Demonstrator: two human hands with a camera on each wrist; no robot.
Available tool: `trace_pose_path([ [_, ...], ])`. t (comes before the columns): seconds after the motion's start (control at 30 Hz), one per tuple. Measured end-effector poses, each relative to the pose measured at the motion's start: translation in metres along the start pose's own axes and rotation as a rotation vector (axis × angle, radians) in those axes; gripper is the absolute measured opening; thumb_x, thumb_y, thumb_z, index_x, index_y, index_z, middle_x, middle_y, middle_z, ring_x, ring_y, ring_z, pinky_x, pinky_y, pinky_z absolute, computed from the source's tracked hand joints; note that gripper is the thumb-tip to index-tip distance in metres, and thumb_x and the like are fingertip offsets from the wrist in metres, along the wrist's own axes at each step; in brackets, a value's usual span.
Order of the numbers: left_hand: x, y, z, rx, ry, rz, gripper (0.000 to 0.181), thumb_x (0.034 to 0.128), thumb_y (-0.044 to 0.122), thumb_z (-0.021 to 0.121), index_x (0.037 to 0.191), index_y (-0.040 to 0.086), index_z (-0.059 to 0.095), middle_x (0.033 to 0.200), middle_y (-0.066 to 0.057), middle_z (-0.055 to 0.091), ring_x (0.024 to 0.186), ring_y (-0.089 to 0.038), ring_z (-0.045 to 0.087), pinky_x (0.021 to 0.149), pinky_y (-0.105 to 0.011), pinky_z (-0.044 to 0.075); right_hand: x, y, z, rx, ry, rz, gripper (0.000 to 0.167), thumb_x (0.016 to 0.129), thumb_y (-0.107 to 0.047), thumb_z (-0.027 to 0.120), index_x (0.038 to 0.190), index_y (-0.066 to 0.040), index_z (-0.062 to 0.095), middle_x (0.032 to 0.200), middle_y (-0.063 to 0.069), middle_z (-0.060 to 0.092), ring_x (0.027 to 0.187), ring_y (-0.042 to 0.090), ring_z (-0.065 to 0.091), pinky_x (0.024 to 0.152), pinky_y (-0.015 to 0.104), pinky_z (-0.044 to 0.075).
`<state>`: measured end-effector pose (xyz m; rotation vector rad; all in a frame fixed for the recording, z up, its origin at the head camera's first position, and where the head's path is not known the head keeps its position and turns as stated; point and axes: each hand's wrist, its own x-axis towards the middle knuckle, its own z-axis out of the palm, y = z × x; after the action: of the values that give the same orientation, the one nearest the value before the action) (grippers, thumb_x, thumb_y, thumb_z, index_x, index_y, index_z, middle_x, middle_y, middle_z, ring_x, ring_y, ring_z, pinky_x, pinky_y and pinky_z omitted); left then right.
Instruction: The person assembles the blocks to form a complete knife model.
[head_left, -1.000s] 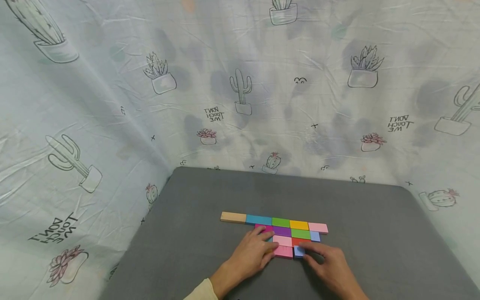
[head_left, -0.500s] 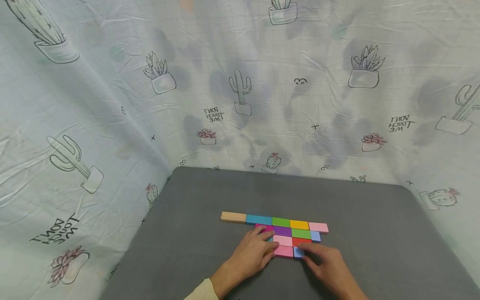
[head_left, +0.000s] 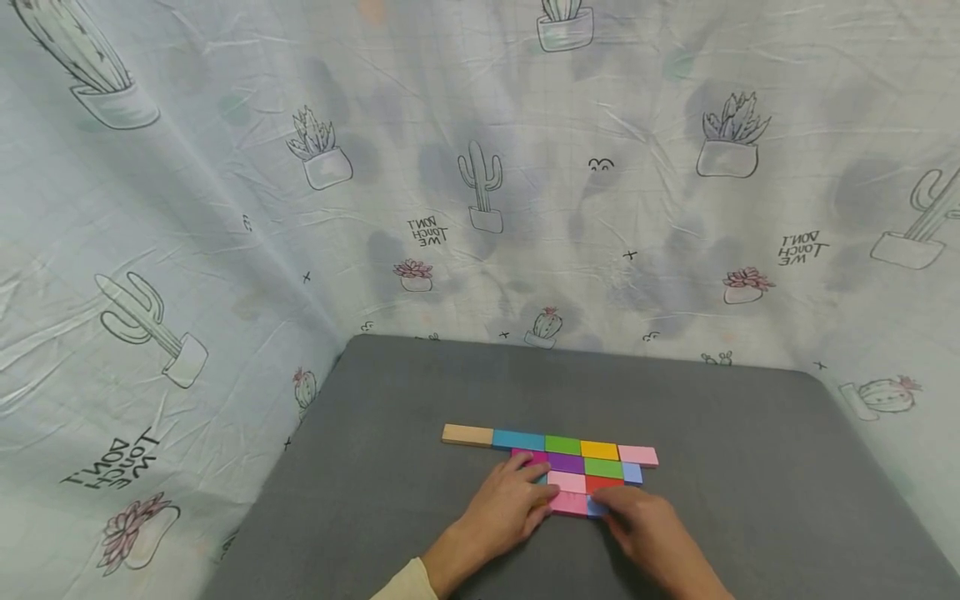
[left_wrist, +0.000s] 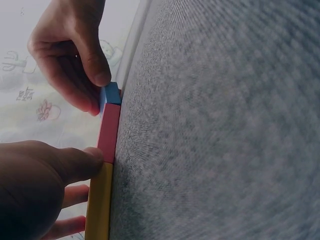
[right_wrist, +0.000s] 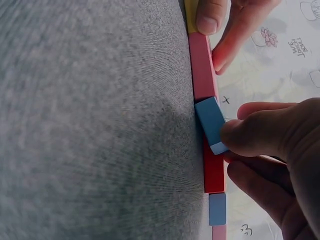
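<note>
Rows of flat coloured blocks lie edge to edge on the grey table. My left hand (head_left: 502, 502) rests on their left part, its fingertips touching a magenta block (head_left: 527, 456) and the front pink block (head_left: 568, 503). In the left wrist view its thumb presses where the pink block (left_wrist: 108, 132) meets a yellow block (left_wrist: 99, 202). My right hand (head_left: 648, 521) pinches a small blue block (right_wrist: 211, 121) between thumb and fingers. That block sits tilted at the pink block's end, in front of a red block (right_wrist: 214, 172). The head view shows only a sliver of it.
Behind the hands, the back row runs from a tan block (head_left: 467, 435) to a light pink block (head_left: 637, 455). Another small blue block (head_left: 632, 473) ends the second row. A cactus-print cloth (head_left: 570, 192) hangs around the table (head_left: 420, 379).
The small blue block has shifted left up to the front pink block. My right hand has moved slightly left with it and now hides most of it. The left hand stays put.
</note>
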<state>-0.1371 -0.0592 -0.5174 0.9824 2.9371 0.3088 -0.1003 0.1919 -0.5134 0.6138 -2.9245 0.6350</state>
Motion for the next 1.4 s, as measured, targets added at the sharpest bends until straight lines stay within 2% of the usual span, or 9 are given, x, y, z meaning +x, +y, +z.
trace_pose_path([
  [0.3, 0.001, 0.001, 0.001, 0.006, 0.005, 0.007, 0.033, 0.1041, 0.039, 0.077, 0.137, 0.038, 0.078, 0.154, 0.008, 0.067, 0.15, -0.026, 0.055, 0.118, -0.057, 0.053, 0.001, -0.002, 0.0, -0.031, 0.016, -0.024, 0.034, 0.082, -0.009, 0.096, 0.113, -0.015, 0.085, 0.105, -0.005, 0.083, 0.094, 0.014, 0.075, 0.089, 0.039, 0.067],
  [0.53, 0.001, 0.001, -0.002, 0.011, -0.005, 0.01, 0.033, 0.1042, 0.039, 0.077, 0.137, 0.038, 0.078, 0.155, 0.008, 0.066, 0.151, -0.026, 0.055, 0.118, -0.056, 0.053, 0.002, -0.001, 0.002, -0.017, 0.037, -0.025, 0.034, 0.08, -0.006, 0.097, 0.111, -0.015, 0.085, 0.103, -0.005, 0.082, 0.095, 0.014, 0.075, 0.09, 0.04, 0.067],
  [0.8, -0.002, -0.001, -0.002, 0.012, -0.005, 0.016, 0.033, 0.1039, 0.039, 0.077, 0.137, 0.037, 0.078, 0.154, 0.008, 0.066, 0.15, -0.026, 0.055, 0.117, -0.057, 0.054, 0.002, -0.003, 0.005, 0.026, 0.017, 0.048, 0.035, 0.081, -0.007, 0.096, 0.113, -0.017, 0.085, 0.106, -0.006, 0.083, 0.099, 0.015, 0.076, 0.092, 0.04, 0.067],
  [0.9, -0.003, -0.001, -0.002, 0.02, -0.002, 0.021, 0.033, 0.1039, 0.039, 0.077, 0.137, 0.037, 0.078, 0.154, 0.008, 0.067, 0.15, -0.026, 0.055, 0.116, -0.056, 0.054, 0.002, -0.002, 0.005, 0.043, 0.015, 0.048, 0.035, 0.081, -0.007, 0.096, 0.113, -0.017, 0.085, 0.107, -0.005, 0.083, 0.1, 0.016, 0.076, 0.092, 0.04, 0.067],
  [1.0, -0.003, -0.001, -0.001, 0.029, 0.001, 0.024, 0.033, 0.1038, 0.039, 0.077, 0.137, 0.037, 0.078, 0.154, 0.008, 0.067, 0.149, -0.026, 0.056, 0.116, -0.056, 0.054, 0.0, 0.003, 0.005, 0.057, 0.089, -0.018, 0.037, 0.078, -0.007, 0.098, 0.112, -0.017, 0.085, 0.105, -0.008, 0.082, 0.096, 0.013, 0.076, 0.089, 0.038, 0.068],
  [1.13, -0.004, 0.0, -0.001, 0.024, -0.001, 0.021, 0.035, 0.1034, 0.039, 0.078, 0.139, 0.038, 0.077, 0.154, 0.008, 0.067, 0.15, -0.026, 0.055, 0.117, -0.055, 0.054, 0.0, 0.017, 0.0, 0.049, 0.287, -0.114, 0.043, 0.07, -0.001, 0.102, 0.107, -0.015, 0.085, 0.099, -0.01, 0.082, 0.089, 0.01, 0.077, 0.081, 0.034, 0.068],
  [1.23, -0.004, 0.0, 0.0, 0.013, -0.002, 0.017, 0.036, 0.1032, 0.039, 0.078, 0.139, 0.038, 0.077, 0.154, 0.008, 0.067, 0.15, -0.026, 0.055, 0.117, -0.055, 0.054, 0.0, 0.03, -0.01, 0.026, 0.364, -0.041, 0.044, 0.069, 0.002, 0.101, 0.108, -0.01, 0.086, 0.1, -0.002, 0.084, 0.091, 0.018, 0.079, 0.082, 0.043, 0.068],
  [1.3, -0.004, 0.0, -0.001, 0.008, -0.002, 0.016, 0.036, 0.1032, 0.039, 0.078, 0.139, 0.037, 0.077, 0.154, 0.008, 0.067, 0.15, -0.026, 0.055, 0.117, -0.055, 0.054, 0.0, 0.039, -0.017, 0.026, 0.344, 0.057, 0.042, 0.073, 0.001, 0.099, 0.113, -0.007, 0.085, 0.105, 0.007, 0.084, 0.096, 0.028, 0.08, 0.087, 0.052, 0.067],
  [1.4, -0.005, 0.0, -0.001, 0.005, -0.002, 0.015, 0.036, 0.1034, 0.038, 0.078, 0.139, 0.037, 0.077, 0.154, 0.008, 0.067, 0.15, -0.026, 0.055, 0.117, -0.055, 0.054, 0.001, 0.054, -0.024, 0.04, 0.272, 0.189, 0.038, 0.082, -0.002, 0.094, 0.118, -0.004, 0.083, 0.113, 0.018, 0.083, 0.103, 0.041, 0.079, 0.092, 0.063, 0.063],
])
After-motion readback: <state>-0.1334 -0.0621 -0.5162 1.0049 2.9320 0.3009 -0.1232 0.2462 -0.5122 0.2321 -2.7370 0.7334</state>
